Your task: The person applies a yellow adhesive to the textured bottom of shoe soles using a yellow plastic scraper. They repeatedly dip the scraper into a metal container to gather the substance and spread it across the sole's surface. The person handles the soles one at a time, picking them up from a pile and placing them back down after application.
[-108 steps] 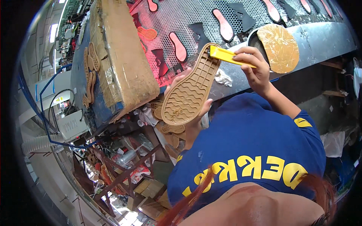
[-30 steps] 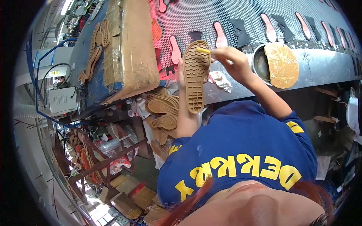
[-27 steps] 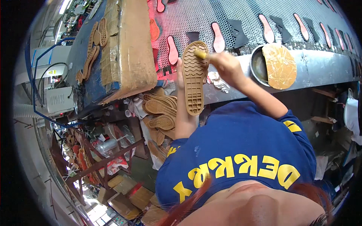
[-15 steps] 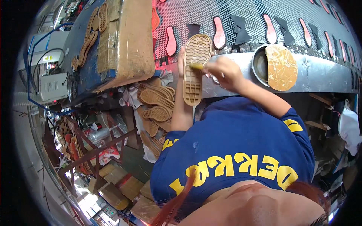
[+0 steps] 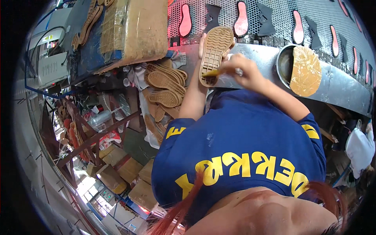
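A tan shoe sole [image 5: 216, 47], wavy at its wide end and gridded toward its narrow end, tilts in front of me over the metal ledge. My left hand [image 5: 202, 46] grips it from the left and beneath, with most of the fingers hidden behind it. My right hand [image 5: 246, 71] is closed around a brush whose yellowish bristles [image 5: 210, 73] touch the grid near the sole's lower, narrow end. The brush's handle is mostly covered by the fingers. Right of that hand stands a round metal pan [image 5: 279, 66], partly covered by a tan rounded board [image 5: 307, 72].
Beyond the metal ledge [image 5: 263, 58] runs a mesh conveyor [image 5: 270, 6] carrying pink insoles [image 5: 241, 21] and black cut pieces [image 5: 267, 21]. Several tan soles [image 5: 166, 80] are piled left of my left forearm. A taped cardboard-covered block [image 5: 145, 31] stands at the upper left.
The brush has moved from the sole's middle down to its narrow end. The sole leans further right at its top. My head view has shifted, and insoles on the conveyor appear farther right and higher.
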`<state>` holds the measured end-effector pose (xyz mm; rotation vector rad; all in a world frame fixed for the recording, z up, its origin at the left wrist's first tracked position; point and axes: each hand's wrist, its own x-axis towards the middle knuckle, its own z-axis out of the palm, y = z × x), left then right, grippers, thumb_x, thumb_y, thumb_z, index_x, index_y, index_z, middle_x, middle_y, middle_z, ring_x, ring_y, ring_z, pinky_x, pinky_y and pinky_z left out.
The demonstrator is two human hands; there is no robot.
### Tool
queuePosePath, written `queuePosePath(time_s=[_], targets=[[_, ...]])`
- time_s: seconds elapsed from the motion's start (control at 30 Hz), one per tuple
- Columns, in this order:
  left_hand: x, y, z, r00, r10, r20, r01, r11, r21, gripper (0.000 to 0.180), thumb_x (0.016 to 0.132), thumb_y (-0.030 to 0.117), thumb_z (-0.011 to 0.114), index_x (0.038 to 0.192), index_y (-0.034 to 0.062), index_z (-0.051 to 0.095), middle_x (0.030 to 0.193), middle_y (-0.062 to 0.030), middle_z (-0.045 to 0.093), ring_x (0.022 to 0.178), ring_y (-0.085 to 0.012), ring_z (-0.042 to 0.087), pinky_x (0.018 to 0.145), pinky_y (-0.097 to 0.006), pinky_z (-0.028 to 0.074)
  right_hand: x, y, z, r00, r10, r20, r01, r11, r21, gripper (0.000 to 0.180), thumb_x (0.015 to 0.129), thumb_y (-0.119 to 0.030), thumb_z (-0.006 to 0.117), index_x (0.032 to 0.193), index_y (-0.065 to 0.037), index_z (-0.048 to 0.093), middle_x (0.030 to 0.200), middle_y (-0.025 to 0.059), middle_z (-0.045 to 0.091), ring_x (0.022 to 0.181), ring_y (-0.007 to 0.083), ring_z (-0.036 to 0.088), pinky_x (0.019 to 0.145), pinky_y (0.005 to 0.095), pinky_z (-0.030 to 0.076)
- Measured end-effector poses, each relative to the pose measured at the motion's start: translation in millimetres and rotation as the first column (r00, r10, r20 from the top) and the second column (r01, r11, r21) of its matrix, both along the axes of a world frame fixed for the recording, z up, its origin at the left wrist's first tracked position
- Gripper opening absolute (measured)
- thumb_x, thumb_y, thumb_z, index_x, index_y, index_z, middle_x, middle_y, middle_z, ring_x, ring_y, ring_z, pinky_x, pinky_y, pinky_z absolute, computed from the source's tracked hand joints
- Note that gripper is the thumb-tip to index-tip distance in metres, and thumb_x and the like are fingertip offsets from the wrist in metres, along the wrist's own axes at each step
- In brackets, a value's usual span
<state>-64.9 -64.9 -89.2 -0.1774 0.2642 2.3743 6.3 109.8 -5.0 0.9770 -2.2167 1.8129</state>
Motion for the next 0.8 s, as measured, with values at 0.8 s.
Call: queuePosePath(time_s=[0.8], targets=[[-185.7,-38.7,-150.0,0.888,-0.109,-0.446,-0.448,-0.422,-0.788,0.052,0.093,0.044,0.046,0.121,0.0011,0.057,0.109,-0.0226,0.064,0.1,-0.0331,0.061,0.086,-0.042,0.047,1.7,117.7,-94.6,0.652,-0.588,0.478,0.738,0.638,-0.222,0.02,0.092,-0.011,0.064,0.108,0.0,0.063,0.101,0.0073,0.063,0.091,0.0143,0.058,0.082,0.0267,0.046]])
